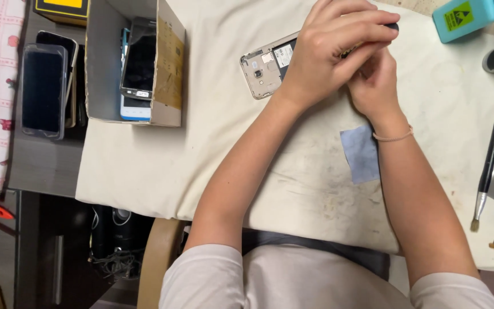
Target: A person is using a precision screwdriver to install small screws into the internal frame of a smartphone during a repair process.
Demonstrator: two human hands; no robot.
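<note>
Your left hand (330, 51) curls closed over an opened phone (267, 68), its bare silver back frame and camera hole showing, lying on the stained cream cloth (212, 143) near the far edge. Your right hand (375, 80) sits tucked under the left, touching it; you can't tell what it grips, though a dark tool tip (393, 26) pokes out beyond the left fingers. A teal bottle with a yellow-green label (464, 17) stands far right. An open cardboard box (170, 63) holds upright phones at left. A grey-blue square patch (361, 153) lies beside your right wrist. Brushes (490, 166) line the right edge; bare cloth lies open before you.
</note>
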